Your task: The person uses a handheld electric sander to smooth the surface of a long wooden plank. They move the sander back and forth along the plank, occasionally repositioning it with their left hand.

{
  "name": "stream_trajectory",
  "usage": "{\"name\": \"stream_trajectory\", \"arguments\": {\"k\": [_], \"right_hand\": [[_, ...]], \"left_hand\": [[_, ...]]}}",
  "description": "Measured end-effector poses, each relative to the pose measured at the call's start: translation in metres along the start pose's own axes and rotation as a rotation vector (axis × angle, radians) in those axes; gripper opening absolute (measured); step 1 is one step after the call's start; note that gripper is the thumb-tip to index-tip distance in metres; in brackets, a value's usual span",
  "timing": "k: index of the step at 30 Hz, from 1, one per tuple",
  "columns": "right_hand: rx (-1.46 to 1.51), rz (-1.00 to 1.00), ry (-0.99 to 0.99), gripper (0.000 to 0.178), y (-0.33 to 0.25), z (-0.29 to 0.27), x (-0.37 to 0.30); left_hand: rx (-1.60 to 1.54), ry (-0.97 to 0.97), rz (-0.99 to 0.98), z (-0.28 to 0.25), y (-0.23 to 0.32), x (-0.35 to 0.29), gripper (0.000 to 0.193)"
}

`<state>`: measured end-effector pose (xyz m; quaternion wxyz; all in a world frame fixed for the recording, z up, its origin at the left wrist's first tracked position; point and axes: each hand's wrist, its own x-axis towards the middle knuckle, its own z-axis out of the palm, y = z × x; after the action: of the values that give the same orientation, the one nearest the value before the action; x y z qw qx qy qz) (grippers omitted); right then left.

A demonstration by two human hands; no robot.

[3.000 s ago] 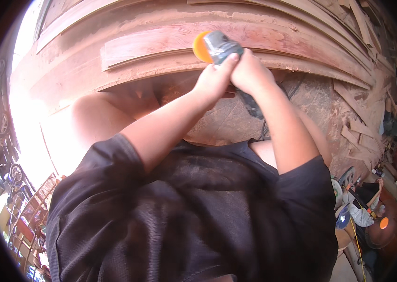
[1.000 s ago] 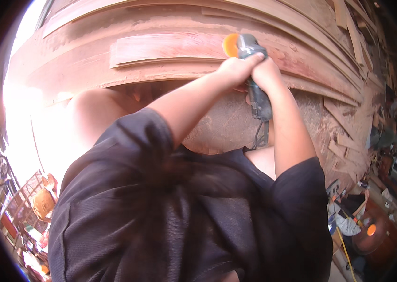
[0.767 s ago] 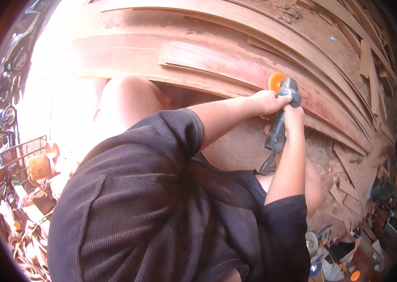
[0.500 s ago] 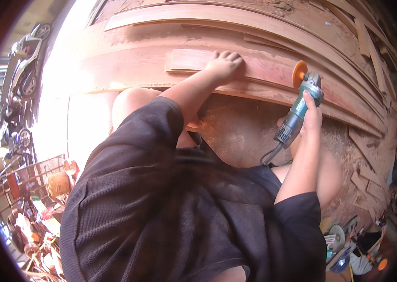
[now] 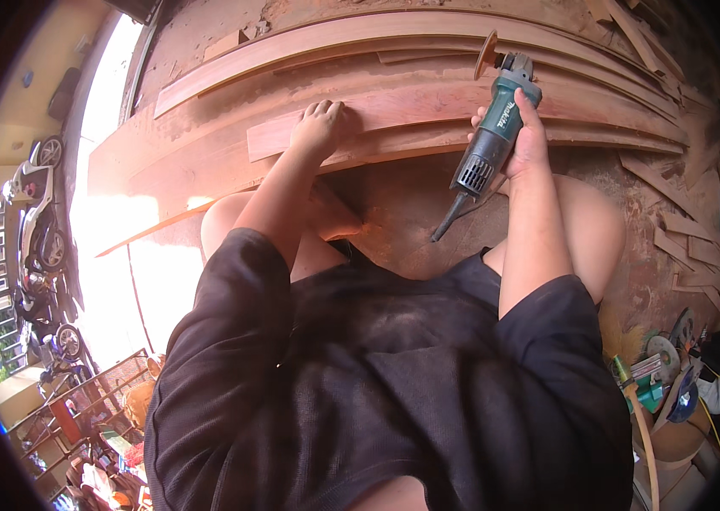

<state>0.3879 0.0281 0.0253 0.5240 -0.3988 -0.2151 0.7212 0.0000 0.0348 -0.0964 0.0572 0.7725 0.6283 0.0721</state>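
Observation:
My right hand [image 5: 531, 145] is wrapped round a teal-and-black angle grinder [image 5: 493, 132], thumb along its body. An orange-brown disc [image 5: 486, 56] on the grinder's head is held up over the boards, apart from them. The cord hangs from the black rear end. My left hand [image 5: 317, 129] rests near the left end of a reddish wooden board [image 5: 407, 106], its fingers bent over the far edge. This board lies on wider planks [image 5: 207, 175] across the space before my knees.
Long wooden strips [image 5: 292, 53] run behind the board. Offcuts [image 5: 688, 243] litter the floor at right. Tools and a bucket [image 5: 671, 439] stand at lower right, a wire rack [image 5: 100, 396] with clutter at lower left. Motorbikes [image 5: 40, 221] are parked at far left.
The view has shifted. My right hand has lifted the grinder farther out over the boards and leftward. My left hand has come closer to the board's left end.

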Motion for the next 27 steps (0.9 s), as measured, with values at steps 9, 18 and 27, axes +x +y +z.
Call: {"name": "stream_trajectory", "arguments": {"k": [9, 18, 27], "right_hand": [[-0.068, 0.089, -0.035, 0.078, 0.022, 0.012, 0.001], [-0.912, 0.152, 0.117, 0.037, 0.058, 0.046, 0.038], [-1.439, 0.142, -0.025, 0.057, 0.100, 0.102, 0.067]], "left_hand": [[-0.562, -0.039, -0.579, -0.120, 0.057, -0.072, 0.059], [-1.569, -0.522, -0.575, -0.029, 0.178, 0.006, 0.088], [-2.184, -0.271, -0.780, -0.044, 0.145, 0.004, 0.065]]}}
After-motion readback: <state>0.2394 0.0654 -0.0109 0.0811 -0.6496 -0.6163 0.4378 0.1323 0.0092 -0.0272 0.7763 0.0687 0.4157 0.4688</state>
